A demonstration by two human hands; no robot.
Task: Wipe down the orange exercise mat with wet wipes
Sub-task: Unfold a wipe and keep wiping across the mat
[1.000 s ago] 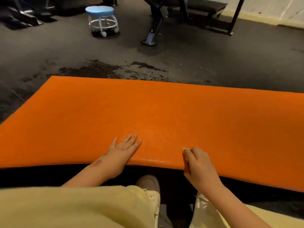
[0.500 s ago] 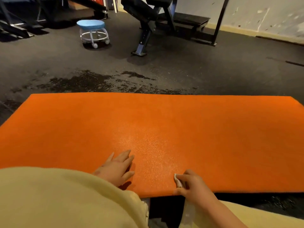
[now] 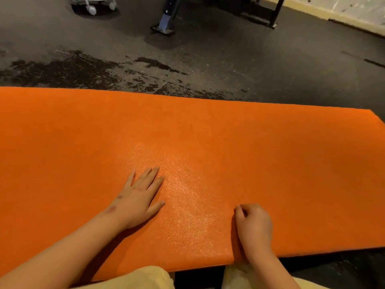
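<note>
1. Two hands lay on the mat [image 3: 270, 147], which stretched across the middle of the frame from the left edge almost to the right edge, flat on the dark floor [image 3: 270, 65].
2. Left hand [image 3: 138, 198] rested palm down on the mat at lower centre-left. Its fingers were straight and slightly spread, and it gripped nothing.
3. Right hand [image 3: 255, 225] sat at lower centre-right, near the mat's near edge. Its knuckles faced up and its fingers were curled under against the surface. What they held, if anything, was hidden, so I cannot tell whether it was clamped on something.
4. Both hands were well apart, and a speckled sheen [image 3: 187, 197] showed on the orange surface between them.
5. Pale yellow cloth [image 3: 145, 276] filled part of the bottom edge of the frame, just below the mat's near edge and under both forearms.
6. One dark, wet-looking patch [image 3: 79, 74] spread over the floor at upper left, just beyond the mat's far edge.
7. Along the top of the frame stood a castor [image 3: 91, 10] at upper left, a metal foot [image 3: 164, 24] at top centre, and a pale wall base [image 3: 333, 15] at upper right.
</note>
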